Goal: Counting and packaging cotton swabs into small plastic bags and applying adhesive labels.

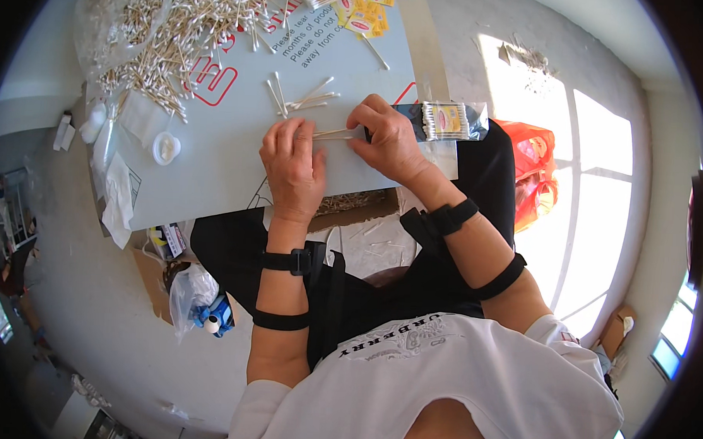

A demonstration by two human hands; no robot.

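Observation:
A few cotton swabs [331,134] lie sideways between my two hands, low over the grey table. My left hand [293,167] is closed, its fingertips on the swabs' left ends. From the other side my right hand [391,140] pinches their right ends between thumb and fingers. Just beyond my hands, several loose swabs [309,99] lie crossed on the tabletop. To the right of my right hand is a flat row of swabs with a yellow card [446,121], resting on a dark strip with clear film. My fingers cover part of the held swabs.
A big heap of swabs [160,50] spreads over the table's [222,157] far left, partly under clear plastic. Yellow cards [366,19] lie at the far edge. A small white tub [166,148] stands at left. A red bag [529,175] is right of my leg; an open carton [356,206] sits below.

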